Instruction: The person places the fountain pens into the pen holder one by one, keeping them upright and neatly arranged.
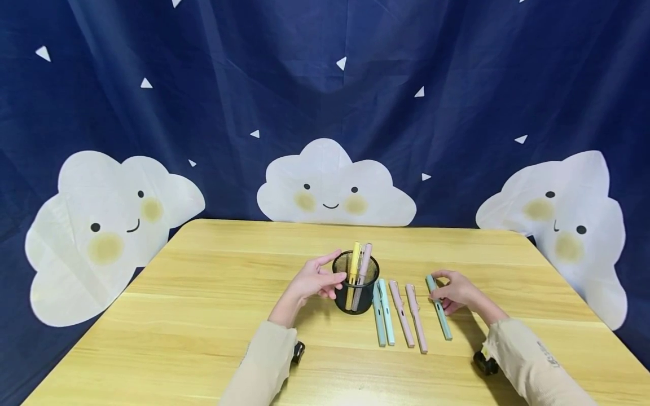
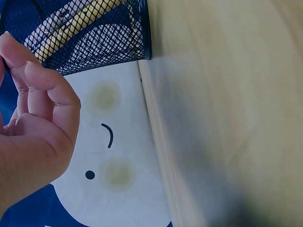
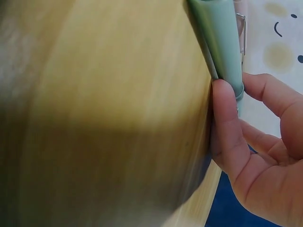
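The right hand [image 1: 459,292], its grip narrow, pinched one green pen [image 1: 444,324] at the row's right end; slackening could have dropped it. The left hand [image 1: 313,279], its grip around one mesh pen cup [image 1: 368,290], could have tipped it by pulling unevenly. One yellow pen [image 1: 354,262] and one mauve pen [image 1: 364,262] stood inside; two blue pens [image 1: 387,313] and two pink pens [image 1: 417,318] lay on the desk [image 1: 203,316].

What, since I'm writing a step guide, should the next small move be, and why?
Probably carry the rightmost green pen toward the mesh cup: the right hand pinches it, the left hand holds the cup's side, and a yellow pen and a mauve pen already stand inside.
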Tool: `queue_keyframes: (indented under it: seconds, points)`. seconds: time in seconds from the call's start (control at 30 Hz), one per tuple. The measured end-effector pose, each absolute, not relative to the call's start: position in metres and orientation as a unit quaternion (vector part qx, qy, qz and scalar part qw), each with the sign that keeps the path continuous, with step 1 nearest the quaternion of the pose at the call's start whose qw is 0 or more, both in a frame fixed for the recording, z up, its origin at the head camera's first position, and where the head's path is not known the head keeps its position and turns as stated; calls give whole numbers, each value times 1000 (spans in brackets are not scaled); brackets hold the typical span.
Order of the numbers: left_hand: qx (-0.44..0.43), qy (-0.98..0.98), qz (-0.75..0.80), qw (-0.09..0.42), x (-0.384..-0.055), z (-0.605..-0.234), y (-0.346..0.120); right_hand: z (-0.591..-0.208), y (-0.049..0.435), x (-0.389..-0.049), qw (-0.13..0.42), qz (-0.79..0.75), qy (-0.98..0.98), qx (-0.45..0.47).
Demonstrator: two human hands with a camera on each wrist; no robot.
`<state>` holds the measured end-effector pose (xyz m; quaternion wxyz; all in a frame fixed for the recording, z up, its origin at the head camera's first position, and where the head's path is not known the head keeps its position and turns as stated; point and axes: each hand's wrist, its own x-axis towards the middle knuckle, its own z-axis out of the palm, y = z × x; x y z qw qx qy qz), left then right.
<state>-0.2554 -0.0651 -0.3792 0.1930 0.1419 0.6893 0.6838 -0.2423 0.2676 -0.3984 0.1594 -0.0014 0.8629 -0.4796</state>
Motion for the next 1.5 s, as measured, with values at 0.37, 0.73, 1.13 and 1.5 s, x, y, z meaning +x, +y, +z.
queue_keyframes:
  seconds: [0.37,0.73,1.13,1.5]
  points:
    - [144,687,685,195,-256,-379,-66,-399,269,-244,167,-498,851,4]
    - [147,684,688,195,-257,-376,-65,-393,267,-245,166,-521,837,0]
    - [148,684,688,194,-256,-379,-66,-391,268,-244,155,-540,827,-11]
    - [145,683,687,200,-257,-378,-65,-391,270,-246,148,-571,807,-26]
